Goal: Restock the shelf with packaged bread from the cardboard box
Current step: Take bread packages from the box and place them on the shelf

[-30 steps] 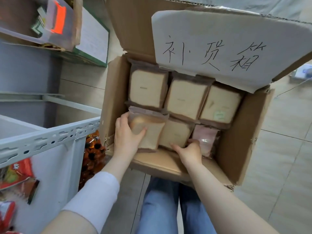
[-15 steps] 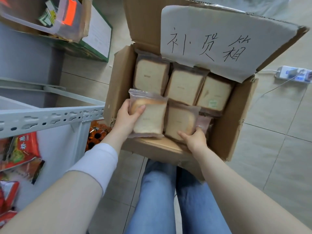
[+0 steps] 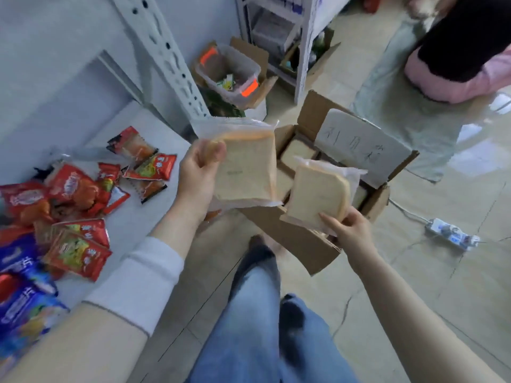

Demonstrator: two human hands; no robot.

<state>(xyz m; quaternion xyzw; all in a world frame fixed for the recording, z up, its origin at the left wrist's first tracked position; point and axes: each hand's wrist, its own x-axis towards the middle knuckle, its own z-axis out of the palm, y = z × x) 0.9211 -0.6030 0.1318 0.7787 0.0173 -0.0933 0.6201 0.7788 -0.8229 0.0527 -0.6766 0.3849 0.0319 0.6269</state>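
My left hand (image 3: 197, 175) grips a clear-wrapped bread pack (image 3: 246, 167), held upright above the near left corner of the cardboard box (image 3: 298, 239). My right hand (image 3: 347, 230) pinches a second bread pack (image 3: 318, 194) by its lower edge, lifted over the box. More bread packs (image 3: 297, 153) lie inside the box, partly hidden by the two raised ones. A white label with handwriting (image 3: 359, 147) covers the box's open flap. The white shelf (image 3: 132, 128) lies to the left, level with my left forearm.
Red snack packets (image 3: 80, 194) and blue packets (image 3: 22, 305) lie on the shelf. A perforated shelf upright (image 3: 166, 56) rises behind it. A clear plastic bin (image 3: 229, 70) sits in another box beyond. A power strip (image 3: 450, 237) lies on the floor at right. Another person (image 3: 464, 51) crouches far right.
Both hands have lifted a bread pack each out of the box. My view has swung left and up, bringing the shelf surface and its snack packets into sight.
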